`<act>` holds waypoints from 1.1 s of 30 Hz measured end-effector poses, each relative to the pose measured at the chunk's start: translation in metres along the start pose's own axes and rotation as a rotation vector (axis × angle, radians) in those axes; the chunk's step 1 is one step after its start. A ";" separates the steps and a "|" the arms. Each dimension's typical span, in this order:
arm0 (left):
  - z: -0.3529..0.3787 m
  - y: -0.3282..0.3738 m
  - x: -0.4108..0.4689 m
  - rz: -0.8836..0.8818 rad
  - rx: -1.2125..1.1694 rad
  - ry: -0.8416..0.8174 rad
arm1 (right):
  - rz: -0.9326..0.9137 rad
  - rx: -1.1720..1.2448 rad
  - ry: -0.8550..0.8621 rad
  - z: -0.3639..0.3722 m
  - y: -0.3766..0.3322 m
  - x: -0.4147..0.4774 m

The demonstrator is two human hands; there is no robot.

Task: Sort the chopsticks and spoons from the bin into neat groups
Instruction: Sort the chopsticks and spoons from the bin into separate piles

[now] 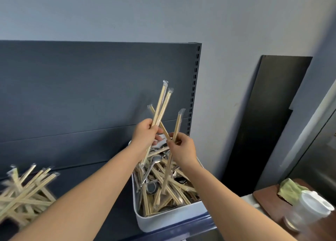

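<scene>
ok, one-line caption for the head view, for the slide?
Left hand grips wrapped wooden chopsticks, right hand pinches another pair, above the white plastic bin of chopsticks and metal spoons.

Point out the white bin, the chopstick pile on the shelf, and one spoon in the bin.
white bin [163, 220], head view, bare front wall.
chopstick pile [27, 193], head view, middle of the heap.
spoon [157, 158], head view, its bowl.
</scene>
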State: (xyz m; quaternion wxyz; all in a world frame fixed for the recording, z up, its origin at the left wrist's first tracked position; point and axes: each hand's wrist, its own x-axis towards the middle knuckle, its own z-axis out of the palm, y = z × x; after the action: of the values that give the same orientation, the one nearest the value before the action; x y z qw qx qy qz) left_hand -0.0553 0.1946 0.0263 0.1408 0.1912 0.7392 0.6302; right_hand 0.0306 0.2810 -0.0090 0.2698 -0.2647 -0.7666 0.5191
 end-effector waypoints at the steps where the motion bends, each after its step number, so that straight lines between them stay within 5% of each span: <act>1: -0.007 0.004 -0.005 0.033 -0.003 0.025 | -0.034 0.008 0.005 0.003 -0.008 -0.001; 11: -0.120 0.007 -0.053 0.159 0.092 0.246 | -0.299 0.045 -0.138 0.093 -0.076 -0.032; 21: -0.251 -0.059 -0.095 0.017 0.331 0.347 | -0.229 -0.036 -0.500 0.203 -0.080 -0.082; 30: -0.352 -0.136 -0.099 -0.038 0.580 0.387 | -0.177 -0.175 -0.532 0.316 -0.085 -0.106; 33: -0.374 -0.166 -0.091 -0.085 0.761 0.246 | -0.150 -0.250 -0.545 0.349 -0.079 -0.106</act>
State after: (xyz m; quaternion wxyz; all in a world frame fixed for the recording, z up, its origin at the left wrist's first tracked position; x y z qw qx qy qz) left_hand -0.1601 -0.1972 -0.0781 -0.0036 0.1220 0.9384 0.3233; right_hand -0.1434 -0.0448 -0.0598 0.0573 -0.0893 -0.8860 0.4513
